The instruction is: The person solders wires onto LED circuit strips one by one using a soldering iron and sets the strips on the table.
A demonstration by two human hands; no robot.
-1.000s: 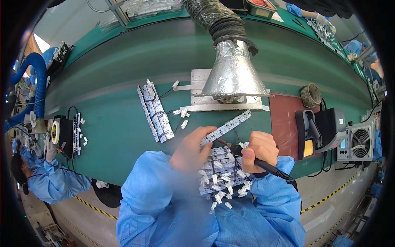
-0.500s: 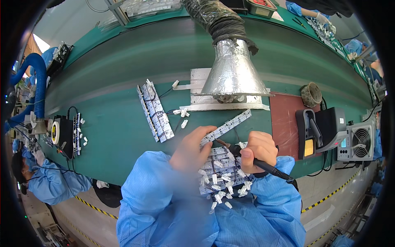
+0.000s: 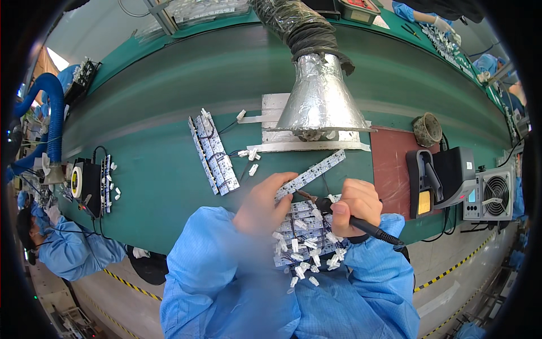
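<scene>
You sit at a long green surface (image 3: 158, 169) that runs from left to right and bends away at both ends. Past its near edge is a grey floor (image 3: 446, 282) with yellow and black stripe lines.

One big shiny silver funnel (image 3: 320, 99) hangs over the middle of the surface, with a dark crinkly hose on top. It stands over one flat metal plate (image 3: 271, 110). One fat blue hose (image 3: 53, 113) curves on the far left.

To the right lies one dark red mat (image 3: 389, 169). Next to it is one black box with a tool holder (image 3: 443, 175), then one grey box with a round fan (image 3: 490, 195). One small pot (image 3: 427, 130) sits at the far edge of the mat.

One row of light strips (image 3: 213, 151) lies left of the middle. A few small white plugs (image 3: 250, 155) lie beside it.

Close to you is one pile of light strips (image 3: 305, 231) with many white plugs on it, too many to count.

Your left hand (image 3: 262, 203) pinches one long white strip (image 3: 312, 174) and tilts it up over the pile. Your right hand (image 3: 353, 206) is wrapped tight around one black hot iron (image 3: 361, 226). Its tip touches the strip near your left fingers.

Another person in blue (image 3: 73, 248) sits far to your left.
</scene>
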